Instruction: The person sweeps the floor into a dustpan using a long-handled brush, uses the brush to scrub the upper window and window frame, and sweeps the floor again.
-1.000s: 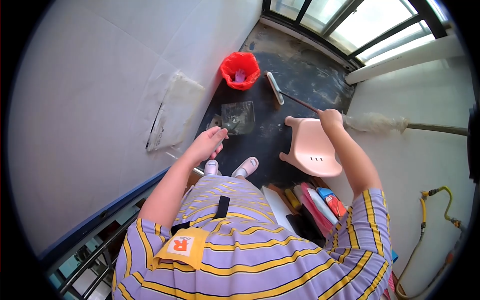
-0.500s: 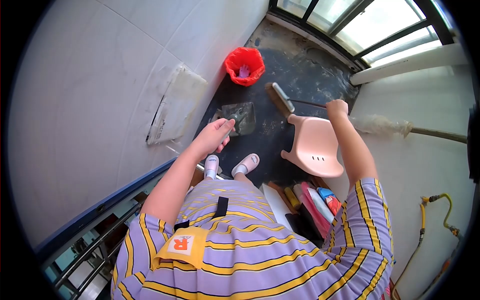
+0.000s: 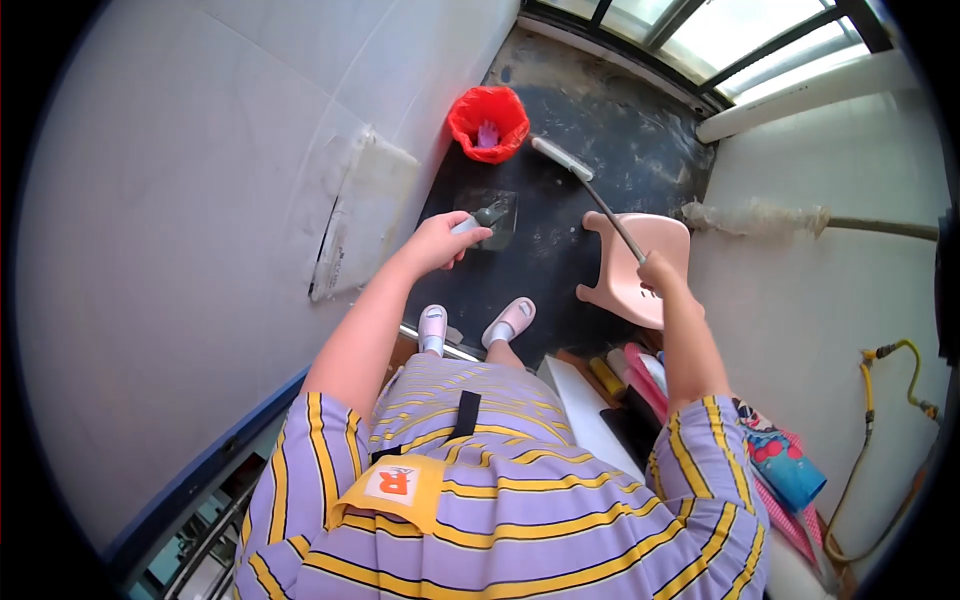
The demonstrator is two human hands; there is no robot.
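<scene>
My left hand (image 3: pixel 440 243) is closed around the upright handle of a dustpan (image 3: pixel 504 232). The dustpan's dark, see-through pan is hard to make out against the black floor. On the other side, my right hand (image 3: pixel 660 274) grips the long handle of a broom (image 3: pixel 563 158). The broom's pale head is over the floor, just right of a bin (image 3: pixel 490 100) lined with a red bag, and its bristles are mostly hidden. Something purple lies inside the bin. The broom handle passes in front of a pink plastic stool (image 3: pixel 655 235).
A tiled wall (image 3: pixel 230 150) runs along the left. To the right, a plastic-wrapped pipe (image 3: pixel 755 217) and a yellow gas hose (image 3: pixel 868 400) are near the wall. Rolls and bags (image 3: pixel 625 370) are packed beside my right leg. Windows (image 3: pixel 760 45) stand at the back.
The broom head has moved away from the stool toward the bin, and its handle now slants more steeply. My right hand has come nearer my body. My left hand has shifted slightly forward with the dustpan.
</scene>
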